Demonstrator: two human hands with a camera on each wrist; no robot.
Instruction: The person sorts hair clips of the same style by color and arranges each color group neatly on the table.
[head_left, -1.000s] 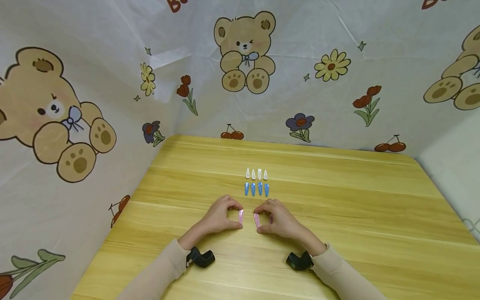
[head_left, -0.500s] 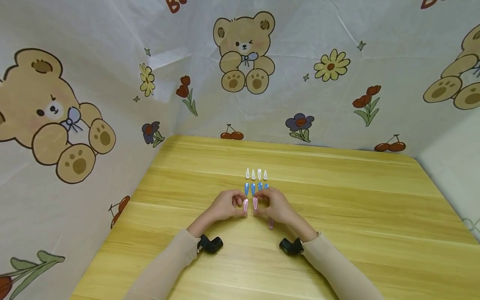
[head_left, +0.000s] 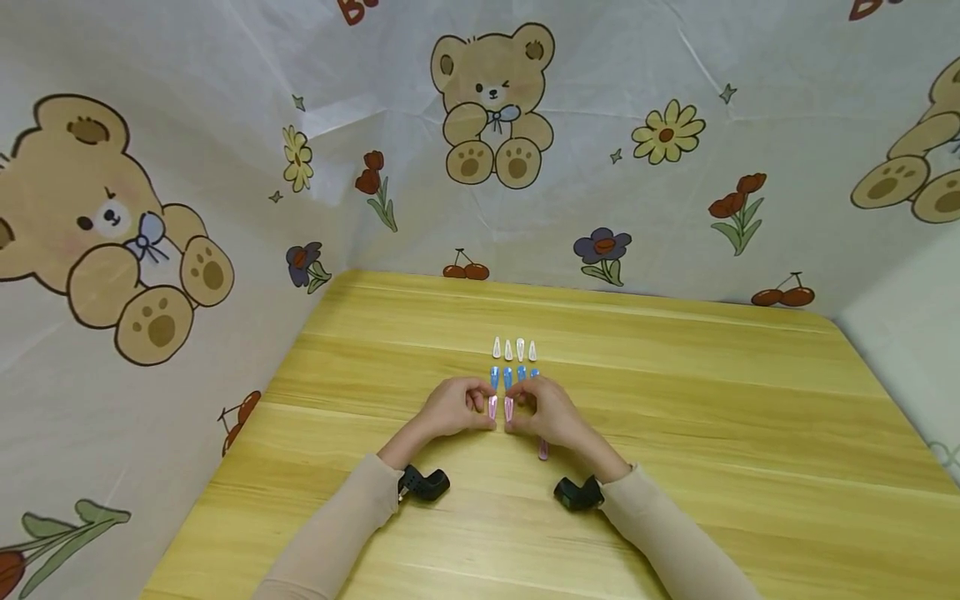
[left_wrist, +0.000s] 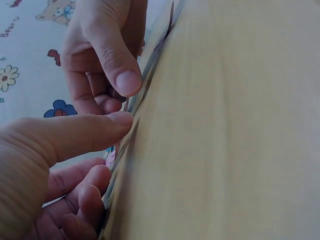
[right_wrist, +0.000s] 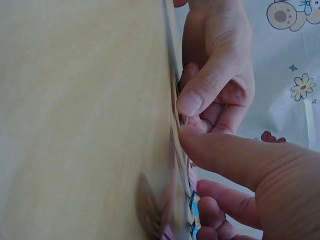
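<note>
My left hand (head_left: pixel 452 407) pinches a pink snap hair clip (head_left: pixel 492 407) at its two ends between thumb and fingers, at table level. Opposite it, my right hand (head_left: pixel 553 412) holds a second pink hair clip (head_left: pixel 509 409) the same way. The two clips stand side by side with a small gap, just below a row of blue hair clips (head_left: pixel 495 377). Part of that row's right end lies behind the right hand's fingers. Another pink clip (head_left: pixel 543 450) lies under the right hand, partly covered. In the wrist views the clips are mostly hidden by the fingers.
Beyond the blue clips runs a row of white hair clips (head_left: pixel 521 349). Everything lies on a wood-grain table (head_left: pixel 675 400). A bear-print sheet (head_left: pixel 405 100) rises behind the table and along its left side. A black wrist camera (head_left: pixel 426 484) sits on each wrist.
Both hands have moved forward with their pink clips, up to the blue row, and closer together. The third pink clip shows more now. Over the last half second the hands have barely shifted.
</note>
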